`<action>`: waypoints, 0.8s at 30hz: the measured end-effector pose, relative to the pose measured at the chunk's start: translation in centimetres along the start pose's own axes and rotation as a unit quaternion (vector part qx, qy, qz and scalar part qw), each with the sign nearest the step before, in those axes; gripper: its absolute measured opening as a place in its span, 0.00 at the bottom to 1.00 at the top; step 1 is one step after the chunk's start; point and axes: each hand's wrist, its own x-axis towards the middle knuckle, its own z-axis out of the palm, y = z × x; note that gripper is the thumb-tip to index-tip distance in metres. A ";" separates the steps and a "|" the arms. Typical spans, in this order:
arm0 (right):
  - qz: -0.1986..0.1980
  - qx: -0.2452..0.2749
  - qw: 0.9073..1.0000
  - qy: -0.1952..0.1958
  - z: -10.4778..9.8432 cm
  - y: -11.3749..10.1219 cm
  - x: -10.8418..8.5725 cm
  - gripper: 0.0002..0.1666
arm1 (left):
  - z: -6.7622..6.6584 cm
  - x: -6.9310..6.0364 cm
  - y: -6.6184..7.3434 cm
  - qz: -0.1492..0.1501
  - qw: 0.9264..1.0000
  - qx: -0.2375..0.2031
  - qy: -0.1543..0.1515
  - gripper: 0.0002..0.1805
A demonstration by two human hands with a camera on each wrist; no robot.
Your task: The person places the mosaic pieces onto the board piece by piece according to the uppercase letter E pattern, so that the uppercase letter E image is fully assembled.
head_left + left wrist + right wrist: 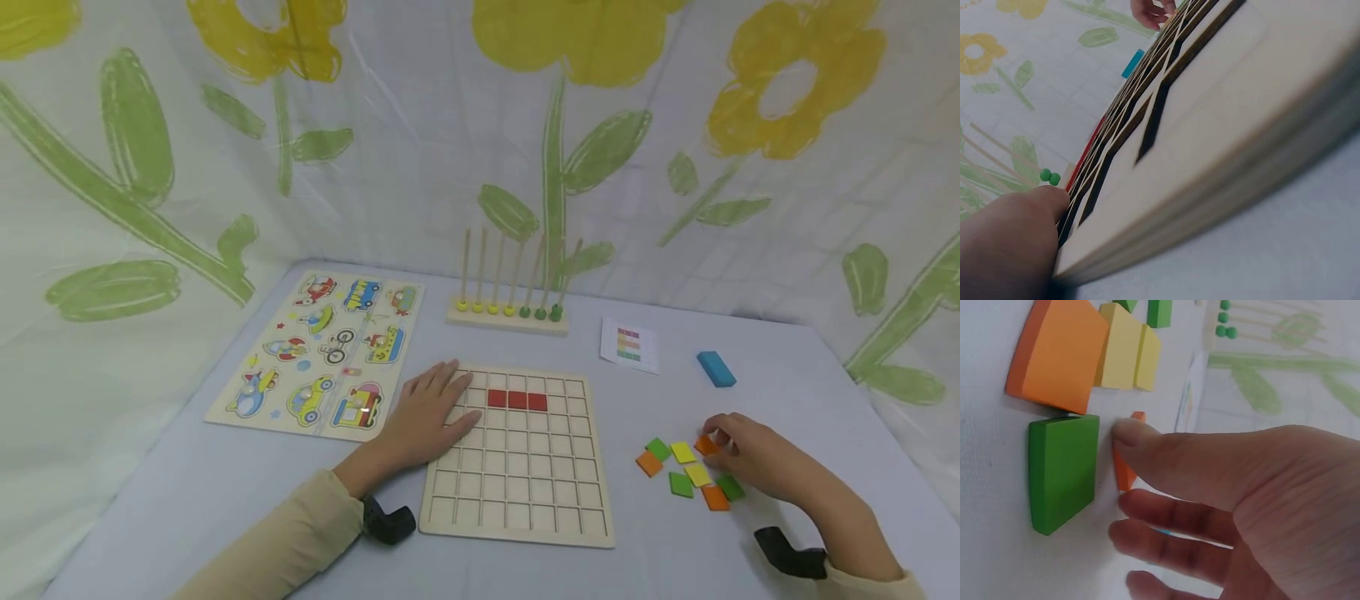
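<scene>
My left hand (423,421) lies spread on the left edge of a wooden grid board (517,540); in the left wrist view, the thumb (1016,237) rests by the board's edge (1210,206). Three red tiles (517,400) sit side by side in an upper row of the board. Over the loose tiles at the right, my right hand (761,458) has its thumb and fingers around an orange tile (705,445). The right wrist view shows this orange tile (1124,469) between thumb and index finger, partly hidden by the thumb, with a green tile (1063,472) beside it.
Several green, yellow (697,475) and orange tiles lie right of the board. A blue block (716,368) and a printed card (628,345) are behind them. A picture puzzle (303,392) lies at the left, and a bead rack (506,320) stands at the back.
</scene>
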 end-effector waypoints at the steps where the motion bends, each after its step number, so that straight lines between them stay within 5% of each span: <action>1: -0.002 -0.003 1.000 0.001 0.0 0.0 0.0 0.18 | 0.0 0.0 0.0 0.001 1.000 0.000 0.000 0.35; 12: -0.057 -0.046 0.995 0.064 -0.3 -2.0 1.0 0.15 | 0.1 0.0 0.0 0.002 1.000 0.000 -0.001 0.35; 24: -0.194 -0.101 0.969 0.117 0.0 -10.2 4.9 0.13 | 0.0 0.0 0.1 0.004 1.000 0.000 0.001 0.35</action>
